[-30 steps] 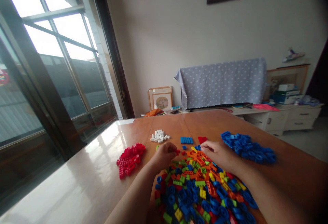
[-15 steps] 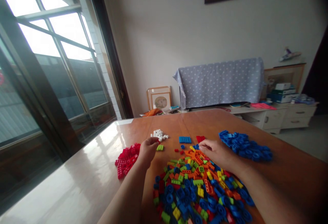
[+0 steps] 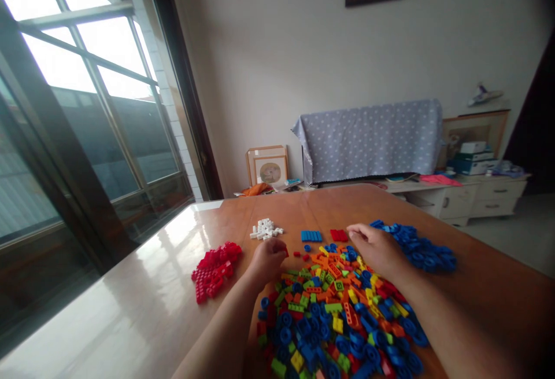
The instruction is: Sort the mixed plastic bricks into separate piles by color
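Observation:
A big mixed heap of bricks in blue, orange, green, yellow and red lies on the wooden table in front of me. My left hand rests at the heap's far left edge. Its fingers are curled and pinch a small red brick. My right hand lies palm down at the heap's far right edge. Its bent fingertips sit beside a few red flat pieces; what they hold, if anything, is hidden. Left of those lie light blue plates.
Sorted piles lie around the heap: red bricks at the left, white bricks behind, blue bricks at the right. A large window runs along the left. Behind the table stand a cloth-covered object and a low white cabinet.
My left hand swung left beside the red pile, then came back to the heap's edge. My right hand moved forward to the red flat pieces.

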`<state>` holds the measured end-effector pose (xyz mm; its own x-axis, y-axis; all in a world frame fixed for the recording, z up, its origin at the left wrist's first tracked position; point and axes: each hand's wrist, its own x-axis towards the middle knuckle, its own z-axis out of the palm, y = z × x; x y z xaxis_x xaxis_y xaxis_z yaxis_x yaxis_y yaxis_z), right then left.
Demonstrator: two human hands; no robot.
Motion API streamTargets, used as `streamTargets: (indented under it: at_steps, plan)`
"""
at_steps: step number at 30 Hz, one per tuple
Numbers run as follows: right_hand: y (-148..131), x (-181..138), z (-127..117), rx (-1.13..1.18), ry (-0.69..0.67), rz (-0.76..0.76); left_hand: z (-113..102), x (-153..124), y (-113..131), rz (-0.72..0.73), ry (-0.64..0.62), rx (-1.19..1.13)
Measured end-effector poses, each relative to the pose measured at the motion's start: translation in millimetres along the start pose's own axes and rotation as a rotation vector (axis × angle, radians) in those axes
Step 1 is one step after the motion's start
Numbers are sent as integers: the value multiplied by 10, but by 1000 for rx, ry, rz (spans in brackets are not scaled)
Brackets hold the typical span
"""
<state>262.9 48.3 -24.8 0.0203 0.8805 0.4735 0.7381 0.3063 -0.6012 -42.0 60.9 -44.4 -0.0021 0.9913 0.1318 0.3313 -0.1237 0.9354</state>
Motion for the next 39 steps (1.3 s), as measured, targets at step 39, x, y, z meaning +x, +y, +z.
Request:
streamTargets:
  at_steps: [39]
  plan:
    - [-74,96,-22,296,-24,183,-24,-150,205,138,-65,471]
